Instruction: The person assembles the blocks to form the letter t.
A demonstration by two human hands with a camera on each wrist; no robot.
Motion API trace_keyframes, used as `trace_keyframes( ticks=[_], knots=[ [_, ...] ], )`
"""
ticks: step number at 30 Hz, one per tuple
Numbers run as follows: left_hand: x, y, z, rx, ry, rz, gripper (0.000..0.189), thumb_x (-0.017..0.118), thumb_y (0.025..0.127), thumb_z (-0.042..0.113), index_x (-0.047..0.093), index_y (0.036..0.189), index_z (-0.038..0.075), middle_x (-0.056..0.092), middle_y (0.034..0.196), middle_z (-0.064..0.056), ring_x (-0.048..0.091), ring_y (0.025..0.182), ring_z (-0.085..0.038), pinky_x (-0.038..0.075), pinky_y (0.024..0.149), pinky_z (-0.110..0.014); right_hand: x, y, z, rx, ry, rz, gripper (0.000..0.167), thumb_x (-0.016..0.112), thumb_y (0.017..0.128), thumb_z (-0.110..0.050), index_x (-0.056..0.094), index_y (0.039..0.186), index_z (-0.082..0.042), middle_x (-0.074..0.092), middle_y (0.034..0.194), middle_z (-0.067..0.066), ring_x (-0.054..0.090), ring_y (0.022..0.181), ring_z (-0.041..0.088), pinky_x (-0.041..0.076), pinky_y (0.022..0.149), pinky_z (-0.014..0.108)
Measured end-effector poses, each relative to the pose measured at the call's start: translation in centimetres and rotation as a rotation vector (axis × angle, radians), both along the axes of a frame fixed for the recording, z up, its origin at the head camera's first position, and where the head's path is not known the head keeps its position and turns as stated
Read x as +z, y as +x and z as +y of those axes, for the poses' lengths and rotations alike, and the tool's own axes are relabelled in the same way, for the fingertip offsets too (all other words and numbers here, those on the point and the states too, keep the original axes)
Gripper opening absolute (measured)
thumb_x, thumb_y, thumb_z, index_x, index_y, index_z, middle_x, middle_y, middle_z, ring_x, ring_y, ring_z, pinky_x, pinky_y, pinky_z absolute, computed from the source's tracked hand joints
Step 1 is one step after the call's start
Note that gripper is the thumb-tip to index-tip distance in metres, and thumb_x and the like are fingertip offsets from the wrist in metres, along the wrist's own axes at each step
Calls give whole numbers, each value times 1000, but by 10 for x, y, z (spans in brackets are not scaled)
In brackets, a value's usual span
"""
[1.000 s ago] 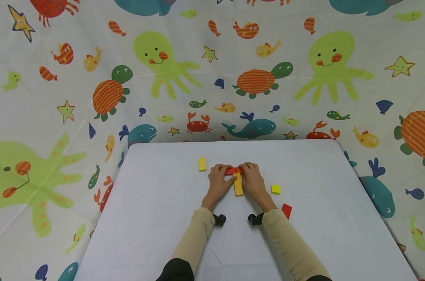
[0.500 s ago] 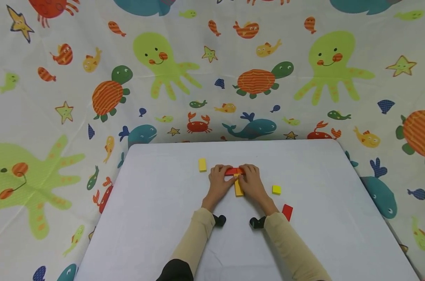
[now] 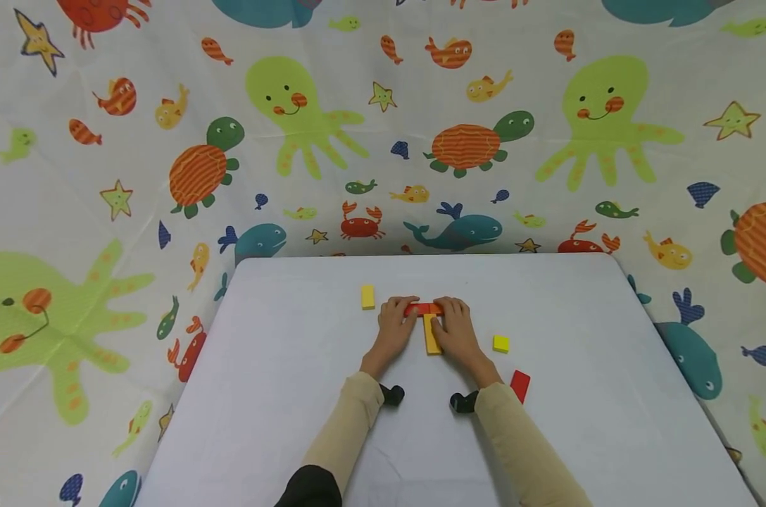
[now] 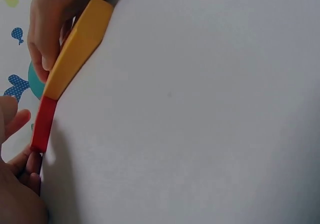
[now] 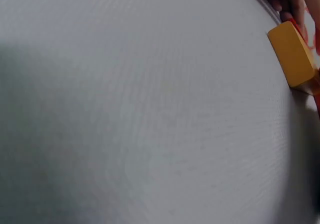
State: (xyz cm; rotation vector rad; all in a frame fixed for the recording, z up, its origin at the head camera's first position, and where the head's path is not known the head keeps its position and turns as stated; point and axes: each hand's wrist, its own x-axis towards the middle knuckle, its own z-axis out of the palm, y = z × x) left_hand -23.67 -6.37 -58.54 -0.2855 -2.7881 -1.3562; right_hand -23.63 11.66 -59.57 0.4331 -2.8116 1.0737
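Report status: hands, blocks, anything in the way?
Left hand and right hand both on the red block, which lies across the far end of the long yellow block. Loose small yellow cube to the right, clear of the hands.

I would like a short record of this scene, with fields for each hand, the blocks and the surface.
left hand: touches the left end of the red block
right hand: touches the red block's right end, beside the long yellow block
shape: red block lies across the far end of the long yellow block, like a T
loose blocks: yellow block to the left; small yellow cube and red piece to the right
surface: white table
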Motion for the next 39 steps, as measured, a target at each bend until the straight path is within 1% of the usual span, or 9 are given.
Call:
trace_keyframes(
  ticks=[5,9,14,17,19,22,26,33,39],
  knots=[
    [2,1,-7,-14,-14,21,37,50,110,23,57,145,15,52,142,-13,48,132,-30,42,113,-50,0,-1,1,-2,10,-43,47,56,102,-19,48,144,-1,47,152,22,33,146,43,28,125,61],
    [8,1,-17,22,-53,76,35,54,107,12,59,142,15,54,142,-10,52,133,-28,46,114,-47,1,-2,0,10,15,-80,47,54,102,-21,47,145,-2,46,153,21,32,147,42,26,126,59],
    [16,-6,-33,127,-207,199,37,58,103,7,62,139,16,58,139,-10,56,127,-31,50,104,-48,1,-4,1,2,18,-94,48,52,102,-23,45,146,-3,45,155,20,30,148,42,27,125,60],
    [19,-9,-46,207,-267,229,39,60,101,5,62,138,14,58,138,-12,53,129,-34,47,99,-52,0,-5,1,7,19,-83,48,51,103,-23,45,146,-3,44,154,20,30,147,43,28,124,62],
    [20,-9,-55,241,-283,217,40,61,99,5,61,139,12,56,140,-14,51,133,-37,46,101,-54,-1,-4,0,7,14,-87,48,52,103,-23,45,146,-4,44,154,20,30,147,43,28,124,62],
    [19,-7,-65,262,-285,161,45,61,98,6,58,143,10,52,147,-17,45,140,-39,42,106,-58,-2,-3,-1,-1,18,-93,48,53,102,-23,46,146,-5,44,154,20,30,148,42,28,124,63],
    [12,-1,-72,283,-287,107,49,62,96,5,55,145,7,49,152,-21,42,143,-42,40,108,-62,-3,-1,-3,-4,23,-117,49,53,102,-25,45,147,-7,44,156,18,29,149,42,28,124,63],
    [0,6,-75,295,-235,116,44,61,99,5,57,143,4,51,149,-24,42,143,-44,35,111,-64,-5,3,-4,-12,12,-104,48,55,102,-24,46,146,-7,45,154,18,31,148,42,29,124,62],
    [-2,9,-78,268,-228,157,40,51,104,3,60,143,7,57,145,-21,43,141,-44,36,111,-65,0,5,-2,-11,8,-112,49,56,103,-24,46,147,-6,45,156,18,31,149,41,28,125,61]
  ],
)
